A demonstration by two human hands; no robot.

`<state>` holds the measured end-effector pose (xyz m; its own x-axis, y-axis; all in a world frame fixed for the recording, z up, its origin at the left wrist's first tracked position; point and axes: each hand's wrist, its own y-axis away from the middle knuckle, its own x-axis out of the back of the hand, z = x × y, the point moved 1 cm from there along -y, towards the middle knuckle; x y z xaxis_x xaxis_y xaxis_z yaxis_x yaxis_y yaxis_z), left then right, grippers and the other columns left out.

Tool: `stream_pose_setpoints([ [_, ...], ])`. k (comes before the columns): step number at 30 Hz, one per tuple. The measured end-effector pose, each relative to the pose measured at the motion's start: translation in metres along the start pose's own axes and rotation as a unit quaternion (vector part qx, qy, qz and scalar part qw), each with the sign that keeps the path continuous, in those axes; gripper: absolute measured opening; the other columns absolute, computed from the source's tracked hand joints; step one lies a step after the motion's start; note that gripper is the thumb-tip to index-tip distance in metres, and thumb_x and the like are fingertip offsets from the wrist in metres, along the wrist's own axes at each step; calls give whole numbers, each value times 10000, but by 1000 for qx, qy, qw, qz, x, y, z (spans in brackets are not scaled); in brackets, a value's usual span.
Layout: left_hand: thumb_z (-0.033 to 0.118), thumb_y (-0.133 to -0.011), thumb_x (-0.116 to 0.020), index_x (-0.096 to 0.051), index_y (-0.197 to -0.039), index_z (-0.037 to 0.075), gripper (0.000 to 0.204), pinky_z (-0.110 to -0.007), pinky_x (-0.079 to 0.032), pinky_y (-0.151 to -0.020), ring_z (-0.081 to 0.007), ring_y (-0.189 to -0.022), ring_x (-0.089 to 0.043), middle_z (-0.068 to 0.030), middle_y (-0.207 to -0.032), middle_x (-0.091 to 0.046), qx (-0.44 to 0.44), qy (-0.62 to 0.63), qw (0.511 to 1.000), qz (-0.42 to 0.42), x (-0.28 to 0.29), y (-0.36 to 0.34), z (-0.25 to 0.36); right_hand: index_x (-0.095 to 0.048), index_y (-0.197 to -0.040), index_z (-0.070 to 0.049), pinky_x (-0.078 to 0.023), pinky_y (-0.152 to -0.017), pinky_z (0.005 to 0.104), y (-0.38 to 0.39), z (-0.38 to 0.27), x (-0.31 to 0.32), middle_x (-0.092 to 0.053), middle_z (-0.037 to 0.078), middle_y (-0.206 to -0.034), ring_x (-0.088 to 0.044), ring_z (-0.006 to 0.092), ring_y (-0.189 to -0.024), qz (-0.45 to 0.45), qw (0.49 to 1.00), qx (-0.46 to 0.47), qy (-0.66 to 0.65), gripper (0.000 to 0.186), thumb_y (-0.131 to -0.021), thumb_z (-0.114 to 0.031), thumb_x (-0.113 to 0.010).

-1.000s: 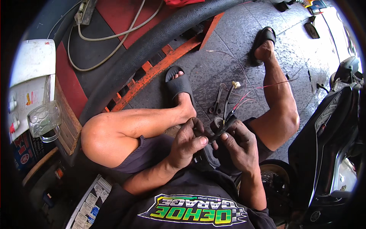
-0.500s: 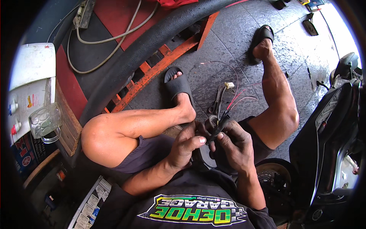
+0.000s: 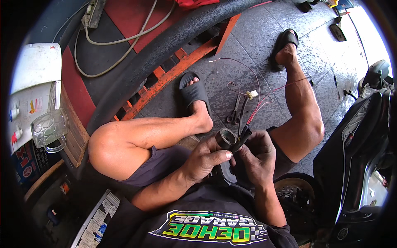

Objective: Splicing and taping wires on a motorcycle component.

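Tape (image 3: 225, 140) sits in the left hand's (image 3: 203, 160) curled grip, as I view it remotely. Harness (image 3: 243, 140) lies between both hands, just beside the roll, pinched by the right (image 3: 260, 156). I see wires (image 3: 253, 116) fan out beyond the fingers, near scissors (image 3: 233, 118).

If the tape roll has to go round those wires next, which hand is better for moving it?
Probably the left hand: it holds the black tape roll, close beside the wires. The right hand pinches the black-sheathed wire bundle, so it seems better placed to keep that steady.
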<state>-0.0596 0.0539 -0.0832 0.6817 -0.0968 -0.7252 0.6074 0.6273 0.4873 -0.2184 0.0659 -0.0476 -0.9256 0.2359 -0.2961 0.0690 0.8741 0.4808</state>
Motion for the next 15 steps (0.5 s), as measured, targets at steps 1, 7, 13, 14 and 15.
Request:
stream_pose_setpoints([
  [1,160,-872,-662,-569,-1209,21,377,-270,-481,-822,-125,-880,-618,-31,-1060,-633,-12,4,1000,-3,-3,0,1,-519,-1010,39,-522,-591,270,1,-1,0,-612,87,-872,-632,146,-727,14,999,29,3,124,-927,82,-601],
  [7,88,-875,-671,-548,-1214,25,366,-282,-490,-870,-100,-935,-596,-19,-1065,-592,-109,-89,990,34,-5,1,-6,-528,-1004,11,-532,-686,302,15,-4,3,-613,120,-845,-615,177,-737,49,970,96,219,192,-865,39,-657],
  [13,44,-838,-724,-563,-1177,14,376,-277,-519,-859,-111,-957,-615,-44,-1083,-612,-210,-260,936,113,-14,7,6,-607,-1090,-7,-482,-919,432,23,-46,-17,-579,225,-1054,-591,338,-1007,-77,872,176,449,454,-739,-202,-817],
  [14,48,-817,-733,-582,-1174,6,391,-289,-525,-838,-144,-941,-632,-69,-1066,-626,-253,-325,903,123,-12,7,6,-620,-1075,-14,-482,-919,434,23,-49,-23,-556,248,-1126,-591,349,-1010,-80,877,150,450,440,-743,-219,-825],
  [15,52,-795,-741,-600,-1172,-3,406,-300,-531,-816,-177,-925,-649,-94,-1048,-641,-294,-386,864,132,-10,6,5,-639,-1071,-2,-488,-911,423,21,-44,-23,-486,272,-1241,-601,353,-1010,-100,880,148,439,477,-739,-270,-851],
])
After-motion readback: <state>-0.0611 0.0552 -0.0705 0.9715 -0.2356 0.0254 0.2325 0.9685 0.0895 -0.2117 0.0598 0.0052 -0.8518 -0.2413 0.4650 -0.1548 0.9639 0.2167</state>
